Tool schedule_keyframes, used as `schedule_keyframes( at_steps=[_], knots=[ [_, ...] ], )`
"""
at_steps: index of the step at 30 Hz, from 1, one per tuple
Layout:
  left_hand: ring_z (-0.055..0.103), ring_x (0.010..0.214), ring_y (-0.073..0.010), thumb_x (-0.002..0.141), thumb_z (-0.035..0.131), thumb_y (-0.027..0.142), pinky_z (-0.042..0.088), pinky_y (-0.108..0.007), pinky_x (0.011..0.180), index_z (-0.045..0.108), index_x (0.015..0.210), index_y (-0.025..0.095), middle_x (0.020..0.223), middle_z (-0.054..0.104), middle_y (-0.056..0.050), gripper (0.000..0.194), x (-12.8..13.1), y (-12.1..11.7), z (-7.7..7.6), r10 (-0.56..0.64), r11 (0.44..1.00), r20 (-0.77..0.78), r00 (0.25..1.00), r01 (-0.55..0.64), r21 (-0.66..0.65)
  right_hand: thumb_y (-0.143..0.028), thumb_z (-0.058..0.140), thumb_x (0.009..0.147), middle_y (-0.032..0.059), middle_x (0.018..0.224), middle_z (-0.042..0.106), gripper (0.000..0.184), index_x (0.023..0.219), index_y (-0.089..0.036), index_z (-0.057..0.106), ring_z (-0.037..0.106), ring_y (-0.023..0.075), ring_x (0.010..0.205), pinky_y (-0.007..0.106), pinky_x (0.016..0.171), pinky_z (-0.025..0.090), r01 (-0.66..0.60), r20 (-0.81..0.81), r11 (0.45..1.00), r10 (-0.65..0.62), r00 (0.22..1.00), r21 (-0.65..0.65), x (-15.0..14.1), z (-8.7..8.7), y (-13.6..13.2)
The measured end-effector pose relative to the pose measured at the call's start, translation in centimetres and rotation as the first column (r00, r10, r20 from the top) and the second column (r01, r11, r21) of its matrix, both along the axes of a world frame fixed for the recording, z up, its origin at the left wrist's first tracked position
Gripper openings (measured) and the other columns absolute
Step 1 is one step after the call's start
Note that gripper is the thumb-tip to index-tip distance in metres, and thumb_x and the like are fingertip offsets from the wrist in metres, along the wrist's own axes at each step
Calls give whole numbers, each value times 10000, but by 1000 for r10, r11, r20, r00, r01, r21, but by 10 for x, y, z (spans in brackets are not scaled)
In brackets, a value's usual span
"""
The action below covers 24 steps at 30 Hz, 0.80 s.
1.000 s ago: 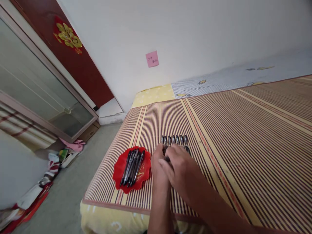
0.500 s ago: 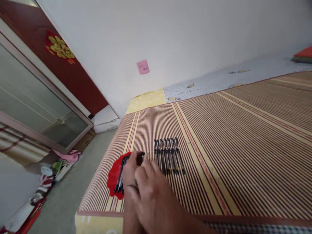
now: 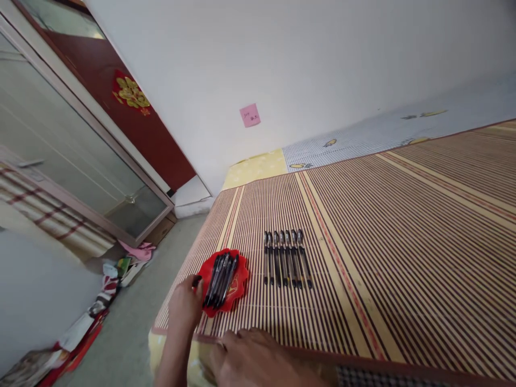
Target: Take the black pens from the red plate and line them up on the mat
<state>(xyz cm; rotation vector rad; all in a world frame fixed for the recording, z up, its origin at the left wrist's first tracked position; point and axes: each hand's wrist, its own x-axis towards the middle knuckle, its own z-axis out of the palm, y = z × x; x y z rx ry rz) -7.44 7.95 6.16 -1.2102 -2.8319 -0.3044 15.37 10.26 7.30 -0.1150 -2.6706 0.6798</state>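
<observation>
My left hand [image 3: 185,306] is at the left edge of a red scalloped plate [image 3: 241,287]. Its thumb and fingers pinch a black pen [image 3: 196,280], of which only a dark end shows. On the plate lies a bundle of black pens [image 3: 220,282] with clear barrels. To its right, several similar pens [image 3: 285,260] form a neat row on the striped mat, side by side. My right hand [image 3: 262,357] is low at the mat's front edge, back upward and fingers curled. Its fingertips are hidden, so anything inside cannot be seen.
The striped mat [image 3: 387,242] covers a bed against a white wall bearing a pink note [image 3: 250,115]. Left of the bed is the grey floor [image 3: 161,258], with cloths and other items [image 3: 107,290] along the far side. A glass door [image 3: 92,129] stands beyond.
My hands have come apart. The left hand has moved left to the plate's edge, the right one down toward the bed's front edge. The plate of pens is now in plain view.
</observation>
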Motion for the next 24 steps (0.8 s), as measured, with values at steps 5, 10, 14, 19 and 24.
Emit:
schedule_keyframes(
  at_steps=[5, 10, 14, 19, 24],
  knots=[
    [704, 923, -284, 915, 495, 274, 449, -321, 738, 722, 977, 163, 967, 765, -152, 260, -1, 24, -7, -126, 978, -39, 991, 117, -172, -139, 605, 851, 123, 893, 751, 195, 1035, -128, 667, 717, 251, 751, 354, 653, 580, 1, 193, 999, -9, 981, 42, 7, 33, 9],
    [696, 856, -284, 825, 533, 190, 413, -320, 684, 714, 930, 148, 899, 757, -150, 213, -5, 29, -12, -122, 976, -33, 992, 114, -187, -205, 709, 816, 150, 969, 753, 288, 1075, -82, 684, 721, 278, 861, 363, 708, 578, -39, 248, 998, 48, 967, -40, 26, 61, 26],
    [685, 800, -266, 789, 519, 188, 403, -308, 650, 685, 853, 164, 834, 738, -132, 180, -8, 26, -6, -74, 988, -47, 996, 67, -141, -272, 708, 851, 122, 999, 749, 247, 1047, -122, 698, 708, 262, 875, 347, 723, 538, 109, 193, 962, -61, 979, -250, 51, 69, 48],
    [623, 648, -228, 718, 560, 342, 430, -299, 604, 662, 839, 168, 672, 653, -50, 235, 24, 24, 16, -95, 906, 318, 943, -50, 420, -261, 471, 1010, 43, 867, 701, 240, 916, -178, 675, 634, 145, 744, 293, 698, 476, 293, -9, 801, -349, 937, -522, 81, 59, 96],
    [502, 526, -114, 712, 689, 355, 384, -214, 502, 659, 934, 164, 642, 595, 22, 294, 104, 50, 20, -484, 734, 756, 440, -267, 625, -303, 520, 986, 65, 954, 713, 227, 1086, -193, 692, 663, 170, 832, 303, 725, 497, 335, -106, 633, -554, 826, -698, 87, 40, 133]
  ],
)
